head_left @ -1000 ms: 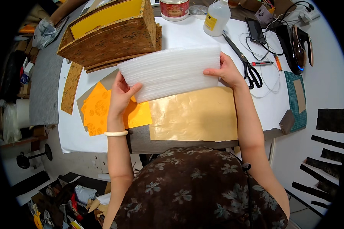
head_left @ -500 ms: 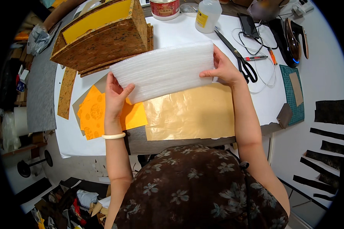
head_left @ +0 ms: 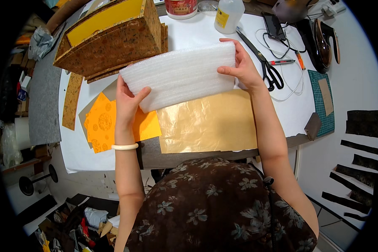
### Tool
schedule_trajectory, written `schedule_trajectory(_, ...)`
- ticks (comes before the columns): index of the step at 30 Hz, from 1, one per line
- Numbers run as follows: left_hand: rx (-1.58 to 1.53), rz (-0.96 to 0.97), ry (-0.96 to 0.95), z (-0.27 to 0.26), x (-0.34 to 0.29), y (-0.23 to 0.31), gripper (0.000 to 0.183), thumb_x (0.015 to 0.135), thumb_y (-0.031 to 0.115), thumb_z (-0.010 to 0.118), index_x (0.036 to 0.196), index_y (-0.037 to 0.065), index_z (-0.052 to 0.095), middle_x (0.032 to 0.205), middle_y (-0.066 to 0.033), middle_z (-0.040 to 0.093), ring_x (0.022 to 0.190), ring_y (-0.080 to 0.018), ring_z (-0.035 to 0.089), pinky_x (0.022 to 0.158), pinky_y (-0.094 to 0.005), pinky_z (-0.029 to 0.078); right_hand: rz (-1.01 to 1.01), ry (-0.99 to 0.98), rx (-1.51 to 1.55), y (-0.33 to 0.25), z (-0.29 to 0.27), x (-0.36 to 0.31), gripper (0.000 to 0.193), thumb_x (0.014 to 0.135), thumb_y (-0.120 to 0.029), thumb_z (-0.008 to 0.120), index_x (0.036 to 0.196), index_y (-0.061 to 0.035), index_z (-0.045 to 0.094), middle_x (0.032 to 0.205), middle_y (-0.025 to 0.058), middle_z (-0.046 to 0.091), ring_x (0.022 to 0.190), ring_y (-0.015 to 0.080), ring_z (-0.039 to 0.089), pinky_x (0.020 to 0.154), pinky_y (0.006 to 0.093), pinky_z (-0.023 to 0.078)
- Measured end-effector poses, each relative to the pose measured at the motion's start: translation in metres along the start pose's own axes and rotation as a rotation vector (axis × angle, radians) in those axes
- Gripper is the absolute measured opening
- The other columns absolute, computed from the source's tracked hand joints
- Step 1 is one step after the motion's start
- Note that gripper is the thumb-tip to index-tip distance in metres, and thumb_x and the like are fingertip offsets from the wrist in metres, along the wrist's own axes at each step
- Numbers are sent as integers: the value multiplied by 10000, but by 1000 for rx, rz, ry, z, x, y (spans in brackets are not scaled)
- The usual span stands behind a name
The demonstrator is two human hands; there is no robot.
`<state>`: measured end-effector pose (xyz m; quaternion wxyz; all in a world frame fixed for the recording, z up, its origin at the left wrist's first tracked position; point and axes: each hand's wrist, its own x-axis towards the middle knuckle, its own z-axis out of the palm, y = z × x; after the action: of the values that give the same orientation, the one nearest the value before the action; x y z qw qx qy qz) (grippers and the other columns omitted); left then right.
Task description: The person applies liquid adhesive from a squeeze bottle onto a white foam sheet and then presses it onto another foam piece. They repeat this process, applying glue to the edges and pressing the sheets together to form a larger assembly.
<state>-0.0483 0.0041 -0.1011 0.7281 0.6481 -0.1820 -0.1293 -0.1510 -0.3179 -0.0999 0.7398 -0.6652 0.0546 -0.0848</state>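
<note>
Between my two hands I hold a block of white foam sheeting (head_left: 180, 75), raised over the table and slanting up to the right. My left hand (head_left: 128, 98) grips its left end, thumb on the near face and fingers behind. At the right end my right hand (head_left: 243, 69) clasps it the same way, with the thumb in front. Below the foam lies a shiny tan paper sheet (head_left: 208, 126). Orange patterned fabric (head_left: 101, 122) rests on a grey board by my left wrist. Behind the foam's left part stands a brown patterned box (head_left: 113, 42) with a yellow lining.
Black scissors (head_left: 262, 59), a red-and-grey pen-like cutter (head_left: 282, 62), a phone (head_left: 274, 27) and cables lie at the right. A clear bottle (head_left: 229, 17) and a white tub (head_left: 181, 8) stand at the back. An iron (head_left: 325, 42) and a green cutting mat (head_left: 325, 98) sit far right.
The fingers of my right hand have shifted along the foam's top right corner. The foam stays in both hands at almost the same place.
</note>
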Motion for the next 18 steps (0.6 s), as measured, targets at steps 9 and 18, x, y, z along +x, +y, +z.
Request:
schedule_trajectory(9,43,-61,20,-3,4,-11,550,827,33,796,1287,6,495,1257,-131,622,1144,-209,609,988,-347,509,66,62,-3,17,6,3,794,673,-80,914,1355,-44,510,1239,66,642,1136,173,601,1000,343,487)
schedule_trajectory(18,499,38,-273,-42,-8,0,1153,595,213,960,1512,46,280,1409,-166,478,1318,-300,457,1146,-415,357,53,-98,-692,-20,-32,-11,1242,528,-195,971,1549,-99,271,1418,127,521,1342,271,479,1169,409,349)
